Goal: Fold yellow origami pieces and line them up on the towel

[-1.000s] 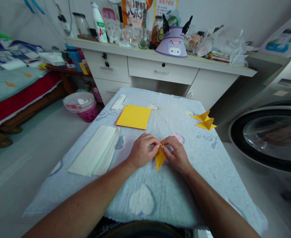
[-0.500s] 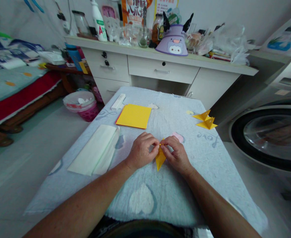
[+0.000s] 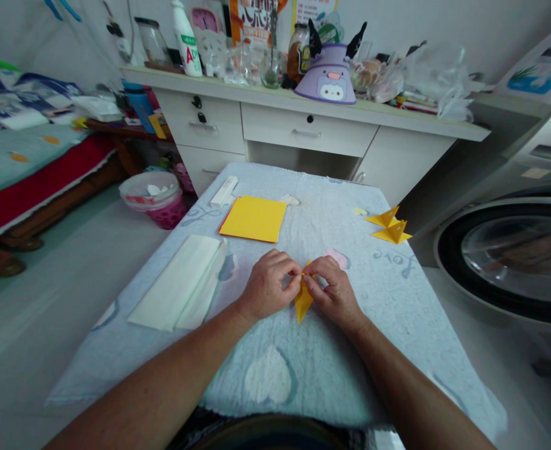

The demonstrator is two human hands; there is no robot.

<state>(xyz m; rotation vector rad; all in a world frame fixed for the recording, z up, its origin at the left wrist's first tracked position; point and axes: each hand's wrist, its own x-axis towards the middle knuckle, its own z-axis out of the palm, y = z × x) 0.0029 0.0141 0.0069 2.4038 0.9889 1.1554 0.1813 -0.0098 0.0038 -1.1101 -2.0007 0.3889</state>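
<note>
Both my hands meet over the middle of the cloth-covered table. My left hand and my right hand each pinch the top of a small folded yellow paper piece, whose point hangs toward me. Fingers of both hands are closed on the paper. A stack of yellow paper sheets lies farther back, left of centre. Two folded yellow paper shapes rest near the table's right edge.
A folded white cloth lies on the table's left side, a white tube at the far left corner. Behind stand a cluttered desk, a pink bin on the floor, a bed at left and a washing machine at right.
The hands and the folded paper stay in almost the same place; the fingers shift slightly on the paper's top. The view has tilted down a touch.
</note>
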